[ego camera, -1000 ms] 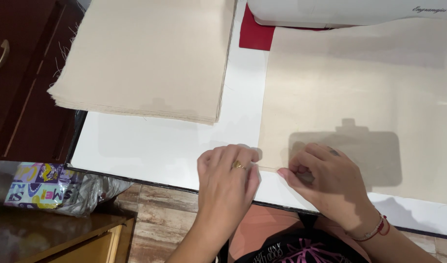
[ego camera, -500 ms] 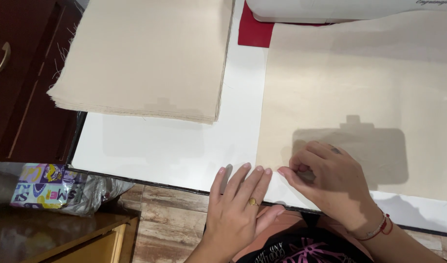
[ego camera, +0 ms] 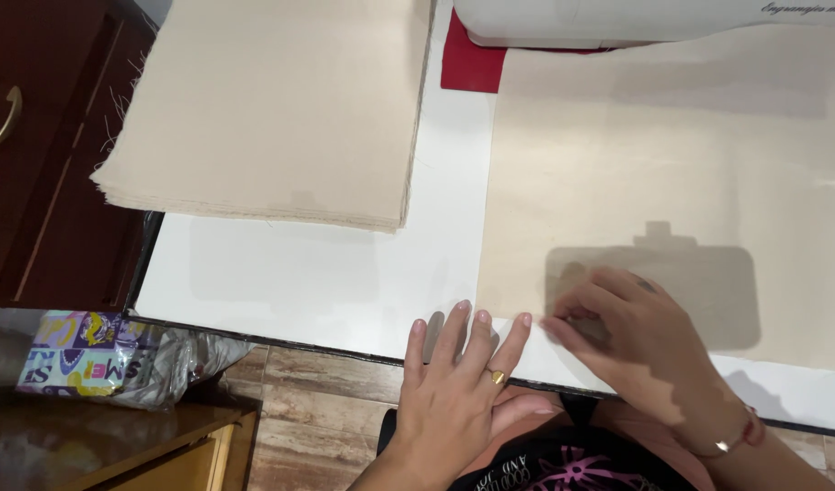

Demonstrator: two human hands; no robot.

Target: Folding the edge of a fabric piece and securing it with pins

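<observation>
Fingers of the left hand (ego camera: 463, 391) lie spread flat, empty, while the right hand (ego camera: 631, 341) presses beige fabric (ego camera: 663, 173), fingers bent.

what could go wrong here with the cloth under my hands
The right hand presses the single cloth sheet near its corner while the left hand rests at the table edge with only its fingertips near the cloth; a one-sided push might skew or wrinkle it. The sheet's far end lies by the white machine and might snag there. The cloth stack overhangs the table's left edge and could slide off if bumped.
</observation>
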